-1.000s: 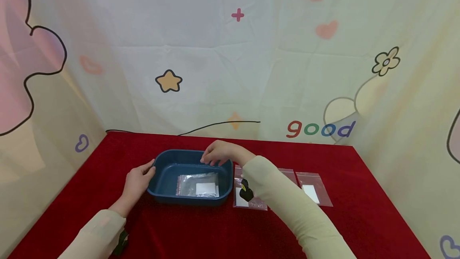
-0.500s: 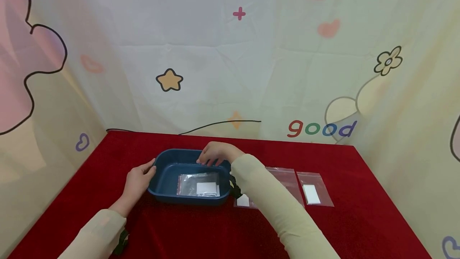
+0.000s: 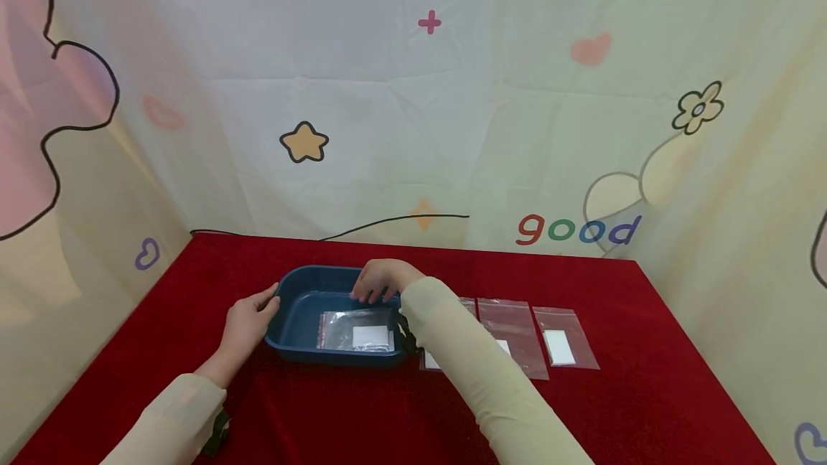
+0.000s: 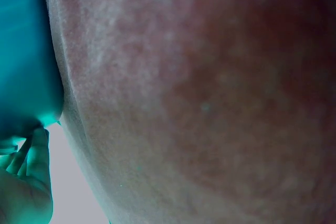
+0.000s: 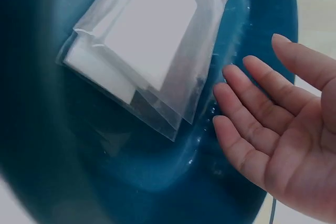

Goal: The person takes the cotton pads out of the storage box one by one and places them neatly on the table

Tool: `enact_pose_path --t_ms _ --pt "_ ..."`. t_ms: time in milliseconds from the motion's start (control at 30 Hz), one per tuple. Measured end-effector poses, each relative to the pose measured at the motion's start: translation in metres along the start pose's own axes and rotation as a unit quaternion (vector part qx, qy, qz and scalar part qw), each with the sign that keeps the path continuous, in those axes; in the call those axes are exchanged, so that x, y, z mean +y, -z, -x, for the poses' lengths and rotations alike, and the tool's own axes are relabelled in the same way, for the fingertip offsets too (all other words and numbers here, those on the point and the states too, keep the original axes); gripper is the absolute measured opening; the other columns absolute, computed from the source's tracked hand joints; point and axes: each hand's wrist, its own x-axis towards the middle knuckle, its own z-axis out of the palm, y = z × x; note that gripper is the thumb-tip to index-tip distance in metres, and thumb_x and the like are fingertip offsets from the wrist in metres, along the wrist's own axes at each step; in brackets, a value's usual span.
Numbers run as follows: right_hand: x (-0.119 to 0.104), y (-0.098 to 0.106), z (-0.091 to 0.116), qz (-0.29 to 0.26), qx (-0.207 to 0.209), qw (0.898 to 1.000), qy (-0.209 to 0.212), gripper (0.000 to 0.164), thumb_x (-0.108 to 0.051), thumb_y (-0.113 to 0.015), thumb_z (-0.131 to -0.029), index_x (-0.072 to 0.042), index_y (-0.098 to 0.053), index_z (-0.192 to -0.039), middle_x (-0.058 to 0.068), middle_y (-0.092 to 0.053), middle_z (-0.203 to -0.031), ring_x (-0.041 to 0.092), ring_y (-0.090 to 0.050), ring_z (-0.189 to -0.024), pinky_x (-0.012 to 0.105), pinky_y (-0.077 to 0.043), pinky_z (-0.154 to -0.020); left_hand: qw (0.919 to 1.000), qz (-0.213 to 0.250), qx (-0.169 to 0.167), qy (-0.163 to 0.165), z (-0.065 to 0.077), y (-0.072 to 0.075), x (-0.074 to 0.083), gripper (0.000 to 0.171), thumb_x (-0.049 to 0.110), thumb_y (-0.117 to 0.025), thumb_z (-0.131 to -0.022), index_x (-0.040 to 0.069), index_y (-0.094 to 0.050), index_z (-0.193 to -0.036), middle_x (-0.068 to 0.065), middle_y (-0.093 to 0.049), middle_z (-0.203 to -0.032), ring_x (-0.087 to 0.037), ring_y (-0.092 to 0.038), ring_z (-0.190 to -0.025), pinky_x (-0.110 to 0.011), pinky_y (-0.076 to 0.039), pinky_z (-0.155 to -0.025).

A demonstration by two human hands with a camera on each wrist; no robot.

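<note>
A blue plastic basin [image 3: 297, 346] sits on the red cloth, with clear zip bags [image 3: 336, 332] stacked inside it. White rectangular pieces [image 5: 152, 30] show through the bags in the right wrist view. My left hand [image 3: 247, 321] holds the basin's left rim, thumb and fingers at the edge; the left wrist view shows fingers [image 4: 38, 156] against the basin wall. Over the basin's far right part, my right hand [image 3: 382, 280] hovers with loosely bent fingers and nothing in them. Its palm and spread fingers [image 5: 262, 114] appear beside the bags, apart from them.
Right of the basin, more clear zip bags with white pieces lie on the cloth: one at far right [image 3: 565, 339], a middle bag [image 3: 517, 329], and another partly hidden under my right sleeve [image 3: 478, 364]. A printed curtain [image 3: 388, 128] hangs behind the table.
My right hand has shifted slightly left and lower over the basin, and its forearm has swung left, uncovering more of the middle bag. The left hand stays on the rim.
</note>
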Motion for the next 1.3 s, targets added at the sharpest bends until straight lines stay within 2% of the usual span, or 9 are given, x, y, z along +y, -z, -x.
enact_pose_path --t_ms 333,600,733,867,1000,1300 --pt "-0.001 -0.006 -0.011 0.045 -0.018 0.998 -0.028 0.032 -0.027 -0.068 -0.098 -0.007 -0.073 -0.122 0.012 -0.073 -0.123 0.028 -0.067 -0.120 0.044 -0.055 -0.104 1.0000 -0.002 -0.004 0.003 0.000 0.001 0.002 0.047 0.016 -0.051 -0.106 -0.001 -0.046 -0.149 -0.026 -0.048 -0.151 -0.043 -0.048 -0.142 -0.054 -0.050 -0.110" --pt "-0.004 -0.006 -0.012 0.063 -0.019 0.997 -0.049 0.030 -0.028 -0.071 -0.096 -0.010 -0.073 -0.119 0.006 -0.075 -0.109 0.021 -0.068 -0.107 0.041 -0.056 -0.100 1.0000 -0.007 0.000 -0.002 0.000 0.001 -0.001 0.047 0.017 -0.050 -0.106 -0.002 -0.046 -0.149 -0.027 -0.049 -0.150 -0.043 -0.049 -0.141 -0.055 -0.050 -0.110" --pt "-0.005 -0.005 -0.011 0.052 -0.033 0.997 -0.056 0.021 -0.024 -0.071 -0.096 -0.011 -0.076 -0.111 0.006 -0.074 -0.104 0.020 -0.068 -0.100 0.039 -0.057 -0.095 1.0000 -0.005 0.002 -0.001 0.000 0.000 -0.001 0.047 0.016 -0.049 -0.106 -0.002 -0.046 -0.150 -0.027 -0.049 -0.150 -0.043 -0.050 -0.140 -0.055 -0.050 -0.109" --pt "-0.007 -0.004 -0.009 0.036 -0.071 0.995 -0.067 0.009 -0.017 -0.070 -0.096 -0.013 -0.078 -0.096 0.004 -0.072 -0.098 0.018 -0.064 -0.094 0.034 -0.055 -0.087 1.0000 -0.007 0.000 0.000 0.000 0.000 0.000 0.047 0.016 -0.049 -0.106 -0.002 -0.046 -0.150 -0.027 -0.049 -0.150 -0.043 -0.051 -0.140 -0.053 -0.051 -0.109" --pt "-0.008 -0.004 -0.007 0.042 -0.088 0.993 -0.058 0.013 -0.012 -0.069 -0.096 -0.013 -0.078 -0.086 0.001 -0.071 -0.090 0.017 -0.061 -0.088 0.031 -0.051 -0.081 0.9999 -0.011 0.001 0.001 0.000 0.000 0.000 0.047 0.016 -0.050 -0.106 -0.001 -0.047 -0.149 -0.026 -0.050 -0.149 -0.042 -0.052 -0.138 -0.051 -0.052 -0.107" --pt "-0.007 -0.001 -0.005 0.043 -0.074 0.995 -0.042 0.017 -0.011 -0.071 -0.095 -0.012 -0.078 -0.080 -0.001 -0.071 -0.075 0.014 -0.062 -0.078 0.030 -0.050 -0.075 0.9999 -0.013 -0.001 0.001 0.000 0.000 0.001 0.047 0.015 -0.050 -0.106 -0.002 -0.046 -0.149 -0.027 -0.050 -0.149 -0.044 -0.051 -0.139 -0.055 -0.050 -0.110"
